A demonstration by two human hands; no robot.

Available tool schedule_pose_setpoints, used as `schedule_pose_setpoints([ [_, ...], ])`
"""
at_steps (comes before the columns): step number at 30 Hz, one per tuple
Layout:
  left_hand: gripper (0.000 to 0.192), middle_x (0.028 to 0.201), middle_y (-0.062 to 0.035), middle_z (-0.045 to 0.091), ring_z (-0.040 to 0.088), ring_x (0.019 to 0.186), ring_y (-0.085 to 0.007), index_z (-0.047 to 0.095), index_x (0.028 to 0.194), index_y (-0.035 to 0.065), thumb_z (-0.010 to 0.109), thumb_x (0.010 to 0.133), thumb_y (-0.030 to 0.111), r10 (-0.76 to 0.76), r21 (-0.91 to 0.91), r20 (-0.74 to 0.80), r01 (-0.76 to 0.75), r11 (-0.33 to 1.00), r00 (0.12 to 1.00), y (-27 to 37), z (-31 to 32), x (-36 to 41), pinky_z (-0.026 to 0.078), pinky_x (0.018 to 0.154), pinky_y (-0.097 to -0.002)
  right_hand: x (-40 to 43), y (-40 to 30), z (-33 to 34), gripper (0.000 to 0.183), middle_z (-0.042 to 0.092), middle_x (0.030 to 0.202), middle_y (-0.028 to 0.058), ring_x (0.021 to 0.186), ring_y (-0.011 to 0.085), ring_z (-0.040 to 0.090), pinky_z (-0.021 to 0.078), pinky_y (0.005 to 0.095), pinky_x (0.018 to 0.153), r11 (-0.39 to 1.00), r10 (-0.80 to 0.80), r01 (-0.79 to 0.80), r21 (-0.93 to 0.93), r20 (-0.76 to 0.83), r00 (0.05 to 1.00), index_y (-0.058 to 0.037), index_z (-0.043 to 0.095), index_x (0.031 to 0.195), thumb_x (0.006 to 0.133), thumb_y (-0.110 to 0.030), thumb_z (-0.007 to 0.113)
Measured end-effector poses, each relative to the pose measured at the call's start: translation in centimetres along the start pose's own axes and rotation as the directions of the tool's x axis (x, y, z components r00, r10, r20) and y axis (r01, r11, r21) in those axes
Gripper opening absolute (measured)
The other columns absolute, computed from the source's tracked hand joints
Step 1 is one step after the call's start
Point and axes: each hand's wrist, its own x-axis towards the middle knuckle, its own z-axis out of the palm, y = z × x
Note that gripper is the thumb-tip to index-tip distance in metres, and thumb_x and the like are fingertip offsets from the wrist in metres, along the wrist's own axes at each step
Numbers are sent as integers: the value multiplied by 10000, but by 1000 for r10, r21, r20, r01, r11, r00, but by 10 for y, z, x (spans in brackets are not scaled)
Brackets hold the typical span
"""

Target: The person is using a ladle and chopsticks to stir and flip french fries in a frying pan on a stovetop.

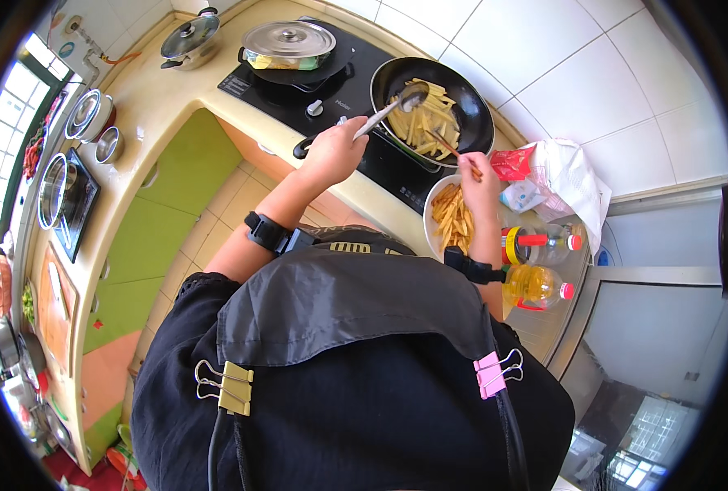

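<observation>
My left hand (pixel 336 152) grips the long metal handle of a ladle (pixel 381 116) with a black end. The ladle's round head rests over pale potato strips (pixel 422 126) in a black wok (pixel 477 113) on the right burner. In my right hand (pixel 480 187) is a pair of wooden chopsticks (pixel 442 142), their tips down among the strips. Just below that hand, a white bowl (pixel 429 224) holds browned potato fries (pixel 452 215); my right hand and forearm hide part of it.
The black gas hob (pixel 278 104) also carries a lidded pot (pixel 289 46). A glass-lidded pot (pixel 192 40) stands in the corner. Right of the bowl are oil bottles (pixel 534 285) and plastic bags (pixel 563 178). A cutting board with a knife (pixel 57 291) lies on the left counter.
</observation>
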Motion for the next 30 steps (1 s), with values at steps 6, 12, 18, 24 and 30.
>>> schedule_pose_setpoints([
  [6, 386, 980, -253, 640, 602, 951, -405, 525, 1223, 2, 538, 894, 202, 1, 72, -60, 4, 997, 998, -15, 14, 2, 468, 853, -450, -6, 9, 1, 192, 637, 753, 154, 711, 311, 649, 480, 359, 616, 996, 42, -50, -77, -103, 994, -62, 604, 904, 914, -253, 588],
  [12, 413, 1012, -262, 633, 595, 980, -407, 506, 1243, 3, 540, 897, 226, -23, 55, -95, 29, 998, 995, -19, 23, -2, 464, 863, -450, -9, 20, -7, 202, 639, 748, 157, 707, 301, 652, 482, 356, 618, 993, 50, -67, -101, -160, 986, -52, 600, 894, 912, -254, 594],
  [18, 473, 848, -133, 656, 642, 778, -232, 542, 1236, 21, 585, 902, 354, -156, -63, 13, 157, 986, 988, -21, 26, 15, 490, 727, -334, -11, 26, -8, 204, 648, 765, 159, 713, 309, 654, 488, 363, 632, 987, 76, -91, -130, -111, 991, -50, 601, 899, 906, -254, 601],
  [24, 493, 709, -49, 594, 556, 625, -128, 546, 1244, 14, 570, 914, 379, -194, -146, 179, 221, 964, 965, -24, 23, 28, 451, 579, -269, -12, 11, -17, 211, 650, 772, 152, 723, 306, 651, 484, 361, 638, 988, 100, -117, -99, -160, 982, -42, 598, 893, 904, -253, 605],
  [30, 569, 825, -59, 603, 562, 617, -99, 480, 1318, 8, 568, 918, 404, -277, -246, 278, 347, 905, 920, -24, -6, 15, 473, 519, -243, -26, 9, -7, 176, 630, 756, 130, 690, 255, 630, 480, 342, 641, 992, 122, -125, -11, -170, 978, -52, 599, 889, 908, -227, 598],
])
